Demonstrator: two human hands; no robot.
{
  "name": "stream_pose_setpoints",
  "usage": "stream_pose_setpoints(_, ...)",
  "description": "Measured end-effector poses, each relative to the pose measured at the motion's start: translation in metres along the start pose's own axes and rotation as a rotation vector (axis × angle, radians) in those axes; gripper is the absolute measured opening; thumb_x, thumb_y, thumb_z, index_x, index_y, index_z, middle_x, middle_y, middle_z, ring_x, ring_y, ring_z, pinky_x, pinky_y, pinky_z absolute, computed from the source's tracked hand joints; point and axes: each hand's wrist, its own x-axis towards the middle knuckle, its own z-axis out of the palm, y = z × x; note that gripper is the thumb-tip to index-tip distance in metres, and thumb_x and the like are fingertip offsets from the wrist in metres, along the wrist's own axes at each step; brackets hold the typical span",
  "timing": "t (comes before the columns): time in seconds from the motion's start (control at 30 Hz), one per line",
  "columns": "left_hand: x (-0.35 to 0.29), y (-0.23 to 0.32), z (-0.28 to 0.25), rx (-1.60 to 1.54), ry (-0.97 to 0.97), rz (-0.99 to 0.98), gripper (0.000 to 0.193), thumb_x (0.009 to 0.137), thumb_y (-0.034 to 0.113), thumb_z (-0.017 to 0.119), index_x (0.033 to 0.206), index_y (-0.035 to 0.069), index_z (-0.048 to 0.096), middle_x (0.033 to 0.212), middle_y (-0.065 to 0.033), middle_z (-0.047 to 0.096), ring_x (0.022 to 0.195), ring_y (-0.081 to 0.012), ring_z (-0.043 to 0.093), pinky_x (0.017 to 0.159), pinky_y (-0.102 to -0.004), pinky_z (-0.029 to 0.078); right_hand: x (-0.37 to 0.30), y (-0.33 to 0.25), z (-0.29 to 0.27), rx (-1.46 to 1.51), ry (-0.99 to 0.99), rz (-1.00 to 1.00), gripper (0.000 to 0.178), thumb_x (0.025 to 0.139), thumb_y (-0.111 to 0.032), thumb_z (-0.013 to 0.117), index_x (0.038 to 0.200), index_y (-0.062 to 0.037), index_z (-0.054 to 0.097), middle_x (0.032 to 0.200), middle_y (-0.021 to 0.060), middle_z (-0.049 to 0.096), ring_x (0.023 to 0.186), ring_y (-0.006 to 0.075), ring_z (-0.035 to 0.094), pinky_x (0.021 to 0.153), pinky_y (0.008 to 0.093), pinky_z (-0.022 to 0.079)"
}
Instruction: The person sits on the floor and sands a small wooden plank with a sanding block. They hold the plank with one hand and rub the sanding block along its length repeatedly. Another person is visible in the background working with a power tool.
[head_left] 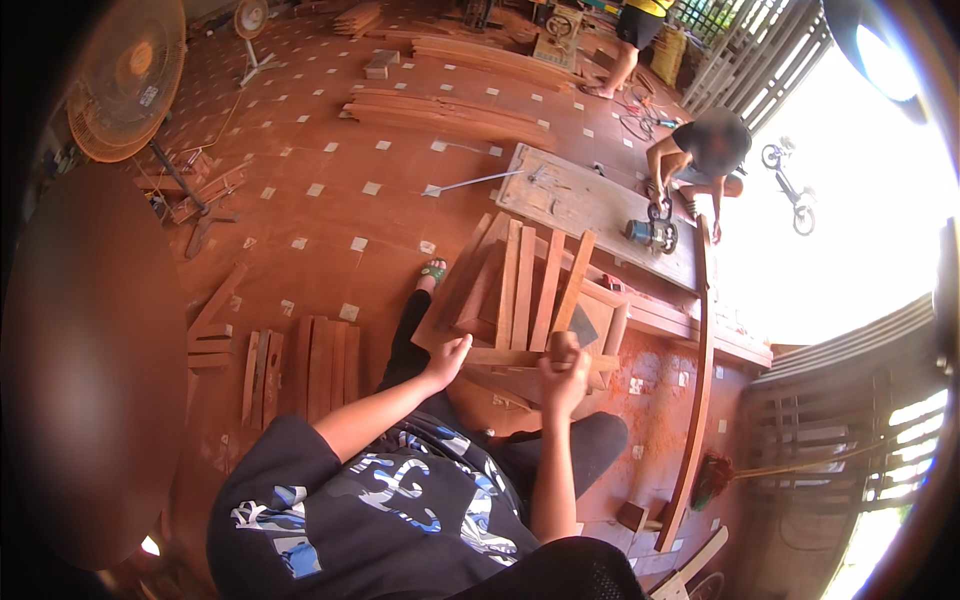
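In front of me is a stack of reddish-brown boards (463,287). Several narrow wooden slats (524,285) fan away from me on top of it. A wooden strip (500,357) lies crosswise at their near ends. My left hand (447,364) is closed around the left end of this strip, thumb uppermost. In my right hand (565,385) is a short brown rounded block (563,349), held over the strip near its right part. Whether the block touches the wood cannot be made out. A dark flat piece (584,325) shows just beyond the block.
A co-worker (705,150) crouches at far right, one hand on a power tool (655,232) on a low bench (590,205). A long beam (697,390) runs along my right. Cut strips (330,365) lie at left. Fans (135,75) stand far left; another person (635,40) stands behind.
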Motion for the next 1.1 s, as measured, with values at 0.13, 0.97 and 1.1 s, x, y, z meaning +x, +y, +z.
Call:
stream_pose_setpoints(0.13, -0.004, 0.015, 0.0, -0.052, -0.052, -0.123, 0.053, 0.108, 0.046, 0.046, 0.081, 0.002, 0.058, 0.063, -0.0003, 0.047, 0.064, -0.0116, 0.051, 0.062, -0.0341, 0.041, 0.022, 0.029, -0.033, 0.014, 0.132, 0.249, 0.048, 0.08, -0.025, 0.078, 0.118, -0.0067, 0.056, 0.118, 0.0153, 0.064, 0.107, 0.0391, 0.065, 0.088, 0.0473, 0.053)
stream_pose_setpoints(0.97, -0.003, 0.009, 0.0, -0.03, -0.006, -0.059, 0.053, 0.108, 0.047, 0.045, 0.089, 0.001, 0.061, 0.063, -0.0009, 0.049, 0.059, -0.0119, 0.052, 0.058, -0.033, 0.043, 0.011, 0.007, -0.018, 0.001, 0.055, 0.222, 0.046, 0.079, -0.026, 0.078, 0.115, -0.0067, 0.056, 0.118, 0.0149, 0.065, 0.104, 0.0407, 0.066, 0.083, 0.0491, 0.054)
stream_pose_setpoints(1.1, -0.001, -0.003, 0.001, 0.024, 0.043, 0.052, 0.051, 0.108, 0.046, 0.044, 0.09, 0.002, 0.062, 0.063, -0.0005, 0.05, 0.06, -0.0113, 0.052, 0.057, -0.0314, 0.042, -0.006, -0.02, -0.005, -0.03, -0.082, 0.063, 0.047, 0.075, -0.027, 0.081, 0.112, -0.0103, 0.057, 0.107, 0.0131, 0.066, 0.091, 0.0394, 0.068, 0.073, 0.0492, 0.055)
